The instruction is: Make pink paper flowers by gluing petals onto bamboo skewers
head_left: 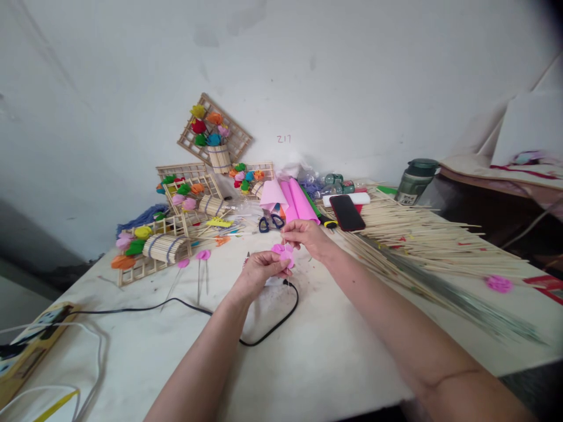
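Observation:
My left hand (264, 268) pinches a pink crepe-paper flower (285, 252) above the middle of the table. Just above it, my right hand (307, 235) has its thumb and fingers closed on a thin pale strand (284, 234) that passes down by the flower; whether it is thread or a fine stick I cannot tell. Left of my hands, pink paper flower heads (203, 255) on thin stems lie on the table. Dark-handled scissors (271, 223) rest behind my hands, beside rolled pink paper (299, 202).
Stick lattices with paper flowers (160, 249) stand at the left and back. A black cable (272, 328) loops below my hands from a power strip (39, 346). On the right are many thin sticks (417, 225), a phone (347, 213), a green bottle (417, 180) and a pink paper piece (499, 283).

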